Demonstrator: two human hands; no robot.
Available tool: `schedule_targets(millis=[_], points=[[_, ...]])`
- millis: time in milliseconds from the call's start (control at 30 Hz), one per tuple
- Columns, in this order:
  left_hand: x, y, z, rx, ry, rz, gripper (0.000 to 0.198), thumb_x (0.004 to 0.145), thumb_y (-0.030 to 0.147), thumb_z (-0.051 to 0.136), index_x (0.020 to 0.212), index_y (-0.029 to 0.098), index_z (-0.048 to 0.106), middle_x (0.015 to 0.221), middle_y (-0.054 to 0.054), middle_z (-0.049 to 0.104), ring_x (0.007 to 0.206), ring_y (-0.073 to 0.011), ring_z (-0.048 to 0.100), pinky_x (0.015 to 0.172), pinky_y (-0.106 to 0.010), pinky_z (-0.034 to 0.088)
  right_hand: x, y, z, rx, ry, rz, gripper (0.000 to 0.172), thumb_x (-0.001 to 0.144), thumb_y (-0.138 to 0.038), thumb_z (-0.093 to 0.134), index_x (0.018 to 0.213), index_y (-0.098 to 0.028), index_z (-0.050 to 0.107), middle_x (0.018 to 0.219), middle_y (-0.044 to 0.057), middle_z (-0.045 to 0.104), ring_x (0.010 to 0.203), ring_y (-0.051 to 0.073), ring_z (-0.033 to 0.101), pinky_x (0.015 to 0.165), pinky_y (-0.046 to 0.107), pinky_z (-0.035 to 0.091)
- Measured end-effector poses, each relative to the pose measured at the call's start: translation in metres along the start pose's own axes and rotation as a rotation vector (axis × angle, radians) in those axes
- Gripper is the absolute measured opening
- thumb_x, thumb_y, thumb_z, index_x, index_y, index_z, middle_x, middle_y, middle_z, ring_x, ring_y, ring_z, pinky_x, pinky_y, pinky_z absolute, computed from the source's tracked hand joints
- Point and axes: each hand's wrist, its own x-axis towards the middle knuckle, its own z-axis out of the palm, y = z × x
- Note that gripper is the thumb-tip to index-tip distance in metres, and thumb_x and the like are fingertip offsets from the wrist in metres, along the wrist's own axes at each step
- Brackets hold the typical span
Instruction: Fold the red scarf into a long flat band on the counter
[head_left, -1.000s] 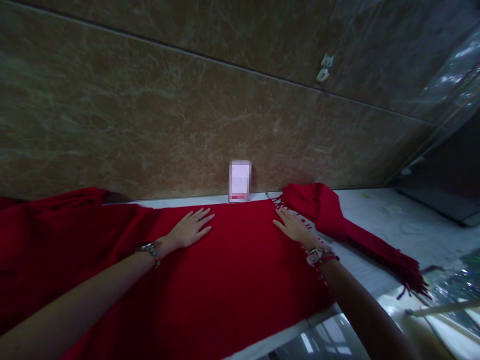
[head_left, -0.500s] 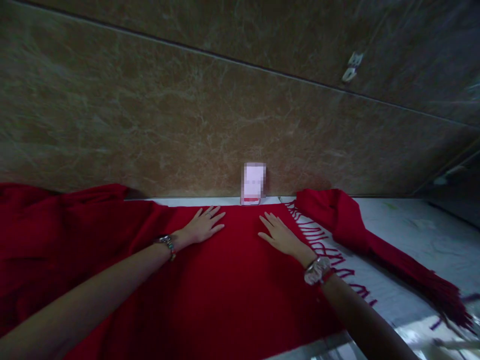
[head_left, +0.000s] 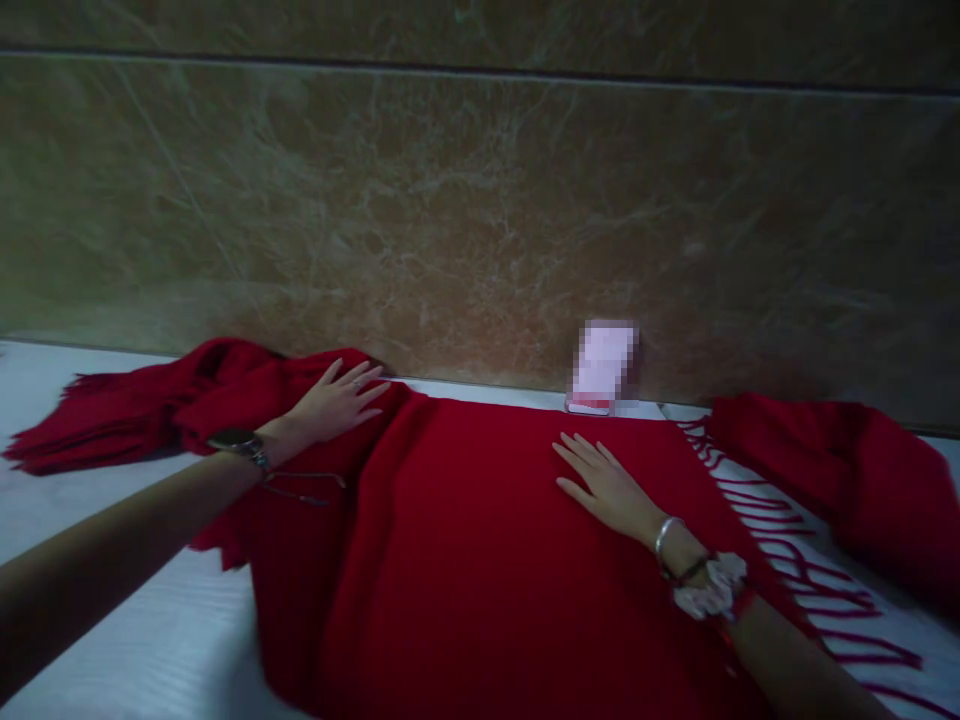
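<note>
Red cloth (head_left: 510, 560) is spread across the middle of the white table (head_left: 150, 620), its far edge laid near the wall (head_left: 450, 220), its near part cut off by the view. Left hand (head_left: 336, 405) is placed palm down on red folds (head_left: 225, 390) bunched at far left; grip loosened, fingers fanned, the folds pressed rather than pinched. Whether folds and cloth are one piece cannot be told. Right hand (head_left: 604, 485) is rested flat on the smooth part of the cloth, right of middle; grip likewise relaxed, fingers spread. Fringe (head_left: 870, 657) is strewn over the table along the cloth's right edge, beyond which a second red bundle (head_left: 832, 460) is seen. A pale slab (head_left: 604, 362), pixelated, is leaned on the wall just beyond the right hand. A dark watch (head_left: 234, 440) is worn on the left wrist; a bangle (head_left: 663, 538) and a pale scrunchie (head_left: 712, 588) on the right.
</note>
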Motion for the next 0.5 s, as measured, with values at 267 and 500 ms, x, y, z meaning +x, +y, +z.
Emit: schedule_targets(millis=[267, 500], points=[[-0.056, -0.047, 0.022, -0.010, -0.068, -0.158, 0.037, 0.084, 0.030, 0.038, 0.116, 0.028, 0.057, 0.132, -0.005, 0.047, 0.127, -0.0262, 0.034, 0.104, -0.051, 0.014, 0.001, 0.007, 0.008, -0.025, 0.035, 0.013, 0.055, 0.087, -0.050, 0.028, 0.134, -0.022, 0.038, 0.141, 0.008, 0.034, 0.131, 0.023, 0.024, 0.107, 0.049, 0.020], [-0.046, -0.029, 0.002, 0.036, -0.102, -0.150, 0.034, 0.080, 0.016, 0.038, 0.098, 0.020, 0.066, 0.132, -0.006, 0.047, 0.129, -0.0256, 0.030, 0.107, -0.047, 0.010, 0.002, 0.005, 0.002, -0.028, -0.008, 0.031, 0.060, 0.086, -0.053, 0.026, 0.134, -0.017, 0.038, 0.142, 0.011, 0.032, 0.131, 0.025, 0.025, 0.106, 0.048, 0.021]])
